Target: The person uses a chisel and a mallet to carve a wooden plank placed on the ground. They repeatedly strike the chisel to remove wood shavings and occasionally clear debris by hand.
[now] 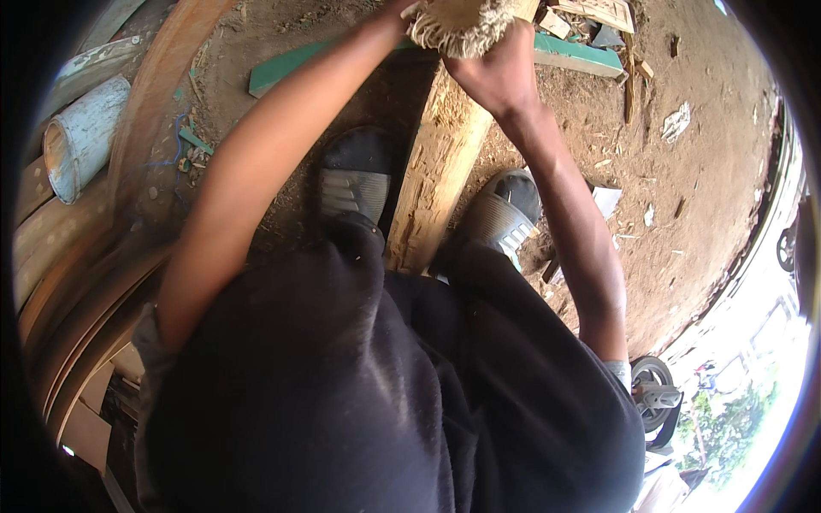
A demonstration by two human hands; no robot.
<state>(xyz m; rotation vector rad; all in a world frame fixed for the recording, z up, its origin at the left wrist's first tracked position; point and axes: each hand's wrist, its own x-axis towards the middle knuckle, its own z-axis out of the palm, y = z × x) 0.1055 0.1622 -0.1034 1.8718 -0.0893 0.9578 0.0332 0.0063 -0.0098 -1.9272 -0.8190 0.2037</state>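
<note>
A wooden beam [440,162], its top face pale and rough with chipped marks, runs away from me between my feet. Over its far part, at the upper edge, is a pale round-ended thing [462,27] with a frayed, fibrous rim. My right hand [494,73] is closed in a fist right beside and below this frayed end. What its fingers grip is hidden. My left hand [412,10] reaches to the other side of the frayed thing. It is mostly cut off or covered, so its fingers do not show.
A green-painted board [577,58] lies crosswise near the beam's far part. Curved planks and a rusty white pipe [85,141] lie at the left. My sandalled feet [505,209] flank the beam. Wood scraps [599,13] litter the dirt; a small wheel [654,393] stands at the right.
</note>
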